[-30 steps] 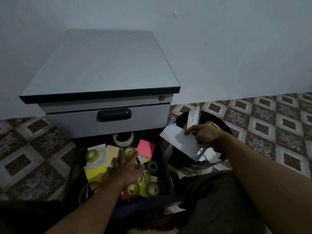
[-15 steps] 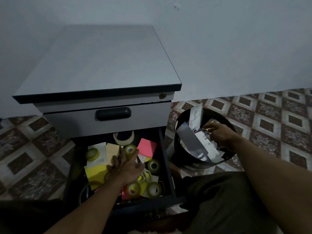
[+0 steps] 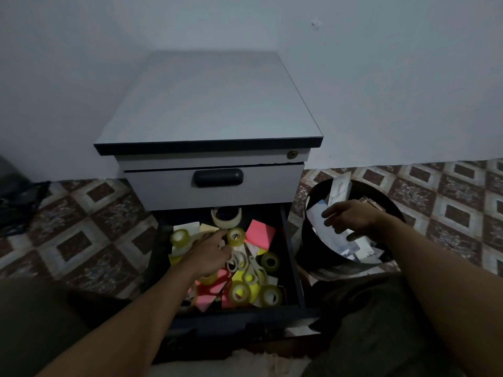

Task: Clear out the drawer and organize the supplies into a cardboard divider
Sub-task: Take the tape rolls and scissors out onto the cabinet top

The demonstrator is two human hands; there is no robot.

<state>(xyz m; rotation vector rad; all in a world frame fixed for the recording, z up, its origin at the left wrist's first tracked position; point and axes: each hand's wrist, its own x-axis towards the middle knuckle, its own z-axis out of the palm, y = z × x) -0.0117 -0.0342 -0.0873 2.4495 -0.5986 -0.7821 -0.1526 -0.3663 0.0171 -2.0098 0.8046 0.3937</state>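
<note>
Left hand (image 3: 211, 251) is lying loose-fingered over the drawer (image 3: 292, 257) clutter, grasping nothing, index finger nearing a tape roll (image 3: 236, 236). Right hand (image 3: 351, 220) is hovering slack over papers (image 3: 315, 213) in the black bin (image 3: 313, 248). Supplies are sitting heaped in the drawer, no divider showing. Risk: dim-light groping snagging rolls, scattering sticky notes (image 3: 260, 232).

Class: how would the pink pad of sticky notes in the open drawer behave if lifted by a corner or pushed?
The pink pad looks thin, so probably light. As stacked paper, it would likely flex or fan at a corner. Flat-sided, it should slide, not roll.
</note>
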